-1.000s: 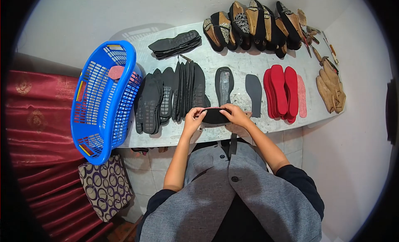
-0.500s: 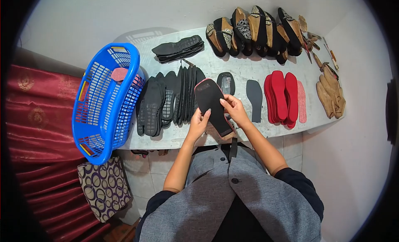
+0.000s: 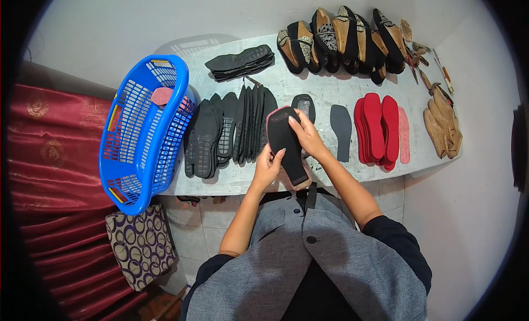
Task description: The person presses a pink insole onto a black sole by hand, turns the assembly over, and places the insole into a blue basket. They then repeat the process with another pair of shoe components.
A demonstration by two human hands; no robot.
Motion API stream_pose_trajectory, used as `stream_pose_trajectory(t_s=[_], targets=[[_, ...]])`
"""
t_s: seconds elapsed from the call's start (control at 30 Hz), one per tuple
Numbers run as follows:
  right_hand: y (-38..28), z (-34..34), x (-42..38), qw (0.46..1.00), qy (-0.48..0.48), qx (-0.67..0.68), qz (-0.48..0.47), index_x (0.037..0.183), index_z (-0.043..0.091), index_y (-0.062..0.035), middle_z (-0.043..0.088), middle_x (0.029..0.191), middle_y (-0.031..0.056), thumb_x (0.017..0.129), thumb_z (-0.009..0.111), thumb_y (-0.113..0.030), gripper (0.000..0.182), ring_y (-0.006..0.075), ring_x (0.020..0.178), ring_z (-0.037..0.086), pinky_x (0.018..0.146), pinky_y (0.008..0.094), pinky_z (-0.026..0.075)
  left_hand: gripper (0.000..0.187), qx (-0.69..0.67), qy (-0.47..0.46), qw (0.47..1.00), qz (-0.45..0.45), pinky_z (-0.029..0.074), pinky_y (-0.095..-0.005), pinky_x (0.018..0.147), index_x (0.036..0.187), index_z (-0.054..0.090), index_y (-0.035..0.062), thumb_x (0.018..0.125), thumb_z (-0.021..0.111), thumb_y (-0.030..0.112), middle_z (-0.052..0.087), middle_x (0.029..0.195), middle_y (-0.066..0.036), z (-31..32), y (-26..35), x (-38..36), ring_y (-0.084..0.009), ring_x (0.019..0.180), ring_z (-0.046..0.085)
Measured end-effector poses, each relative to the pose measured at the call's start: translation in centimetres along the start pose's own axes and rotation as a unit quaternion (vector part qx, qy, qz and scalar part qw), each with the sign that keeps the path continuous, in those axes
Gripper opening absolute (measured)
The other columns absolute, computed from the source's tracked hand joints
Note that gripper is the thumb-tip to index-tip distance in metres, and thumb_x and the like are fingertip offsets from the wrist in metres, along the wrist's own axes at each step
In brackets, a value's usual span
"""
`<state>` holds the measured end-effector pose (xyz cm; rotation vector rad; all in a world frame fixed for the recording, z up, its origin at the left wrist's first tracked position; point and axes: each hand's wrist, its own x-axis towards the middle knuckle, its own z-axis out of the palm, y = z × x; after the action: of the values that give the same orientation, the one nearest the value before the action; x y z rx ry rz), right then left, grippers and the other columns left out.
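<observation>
I hold a black insole with a pink rim (image 3: 286, 150) upright over the near edge of the table (image 3: 330, 92). My left hand (image 3: 268, 167) grips its left side near the heel. My right hand (image 3: 306, 134) presses on its upper part, fingers spread over the toe. Just behind it lie a black outsole with a clear centre (image 3: 303, 105) and a flat grey insole (image 3: 341, 130).
A blue plastic basket (image 3: 144, 130) leans at the table's left end. Rows of black outsoles (image 3: 228, 128), a stack of black soles (image 3: 241, 62), red insoles (image 3: 377, 128), tan insoles (image 3: 443, 125) and several decorated shoe uppers (image 3: 341, 37) cover the table. A patterned bag (image 3: 140, 244) sits below.
The insole, held flat and edge-on a second ago, has been turned upright to face me. My right hand has slid up toward its toe; my left holds the side.
</observation>
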<state>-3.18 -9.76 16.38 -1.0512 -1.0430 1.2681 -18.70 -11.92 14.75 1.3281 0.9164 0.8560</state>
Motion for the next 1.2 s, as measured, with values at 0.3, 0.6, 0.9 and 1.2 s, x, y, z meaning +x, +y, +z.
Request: stream_pose_trajectory(t_s=[0.3,0.6,0.9,1.2], targets=[[2.4,1.1,-5.2,0.98,-0.077,-0.18,0.034,0.114,0.034,0.0043,0.052,0.101,0.0257,0.09,0.043,-0.026,0.039,0.031,0.1,0.053,0.084,0.0346,0.039,0.029,-0.067,0.101,0.992,0.026,0.043,-0.0226,0.078,0.112,0.047,-0.0023,0.087,0.053,0.011,0.057,0.102,-0.008,-0.4,-0.1,0.2,-0.0105,0.089,0.054],[1.5,-0.7,-4.1,0.987,-0.124,-0.053,0.087,0.113,0.041,0.0009,0.052,0.089,0.005,0.091,0.046,-0.024,0.033,0.0103,0.082,0.05,0.072,0.0246,0.042,0.031,-0.065,0.005,0.997,-0.041,0.042,-0.0215,0.075,0.115,0.045,-0.0021,0.088,0.05,0.012,0.056,0.099,-0.005,-2.5,0.5,-0.5,-0.0079,0.087,0.052],[-0.1,0.1,-1.7,0.988,-0.123,-0.03,0.084,0.113,0.048,-0.0013,0.056,0.092,-0.0008,0.089,0.05,-0.02,0.03,0.0044,0.074,0.052,0.067,0.0198,0.044,0.061,-0.058,0.022,0.997,0.051,0.04,-0.0217,0.078,0.138,0.011,0.0059,0.089,0.046,0.008,0.05,0.112,-0.01,-3.5,3.6,0.7,-0.0101,0.095,0.048],[-1.2,3.8,2.1,0.997,0.002,0.065,0.039,0.109,0.051,-0.0018,0.06,0.087,0.0037,0.087,0.053,-0.024,0.032,0.006,0.062,0.056,0.045,0.0179,0.049,0.059,0.146,0.03,0.984,0.103,0.018,-0.0309,0.103,0.137,0.005,-0.0005,0.089,0.039,0.009,0.017,0.14,-0.021,-4.6,3.7,-0.6,-0.0256,0.13,0.019]])
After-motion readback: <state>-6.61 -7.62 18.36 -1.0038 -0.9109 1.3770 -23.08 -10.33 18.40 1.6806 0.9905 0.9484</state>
